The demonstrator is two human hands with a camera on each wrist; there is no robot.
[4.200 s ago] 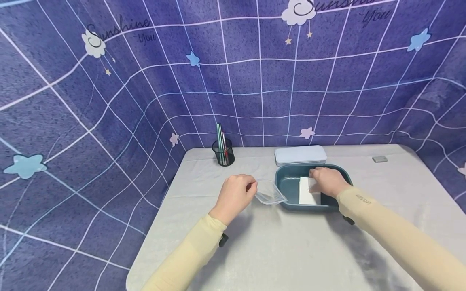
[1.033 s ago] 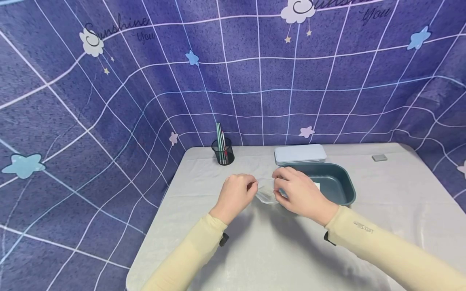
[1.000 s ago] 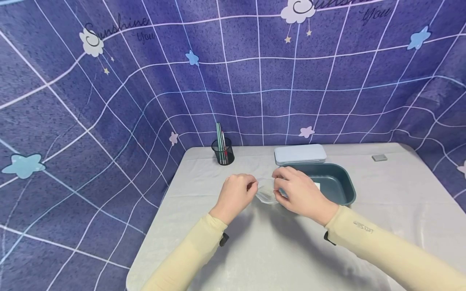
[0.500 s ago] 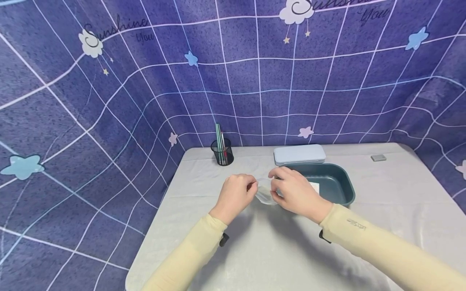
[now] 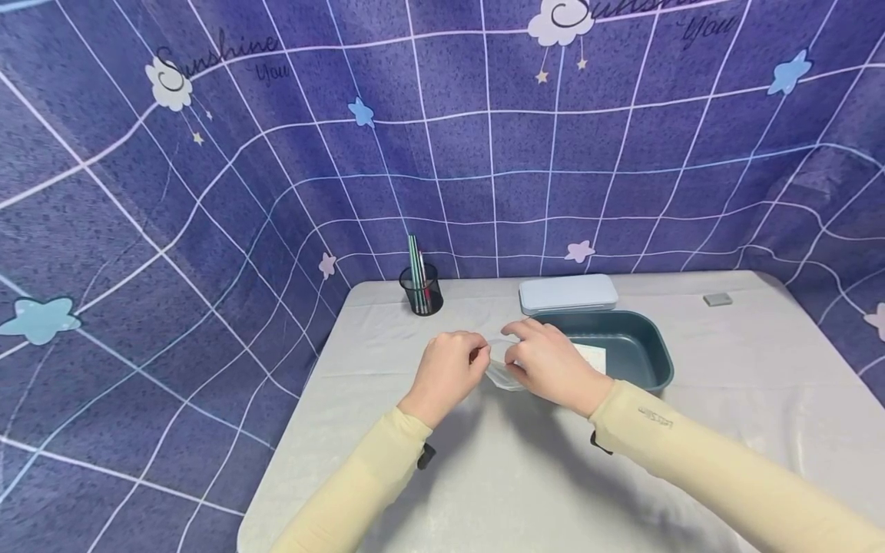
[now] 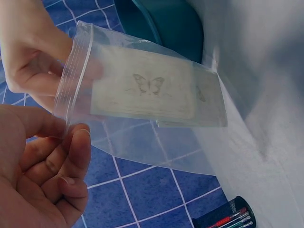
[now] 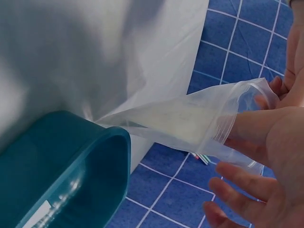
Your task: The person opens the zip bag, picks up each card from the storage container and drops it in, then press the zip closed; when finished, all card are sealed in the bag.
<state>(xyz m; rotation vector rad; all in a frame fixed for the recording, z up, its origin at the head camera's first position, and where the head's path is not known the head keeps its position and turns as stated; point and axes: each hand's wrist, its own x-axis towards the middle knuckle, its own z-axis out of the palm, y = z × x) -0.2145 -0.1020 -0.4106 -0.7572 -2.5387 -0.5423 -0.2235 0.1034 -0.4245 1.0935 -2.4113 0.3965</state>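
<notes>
So there's a clear zip bag [image 6: 142,104] held up just over the table [image 5: 525,476], right between both hands and just left of the teal bin [image 5: 639,349]. Inside the bag is a pale card [image 6: 145,90] with a butterfly printed on it, lying flat, with a second card's edge peeking out behind it. The bin has some white paper [image 5: 593,357] lying on its floor, and its light blue lid [image 5: 568,293] sits on the table just behind it. Further back left is a black mesh cup [image 5: 422,289] with a few pencils standing in it.

The left hand [image 5: 449,369] pinches one lip of the bag's opening between thumb and curled fingers [image 6: 78,152]. The right hand [image 5: 546,361] is at the same open end, one finger pushed into the mouth of the bag up against the card, the other fingers [image 7: 242,183] spread loose below it. The sealed end of the bag points toward the bin rim, not touching it as far as I can tell.
</notes>
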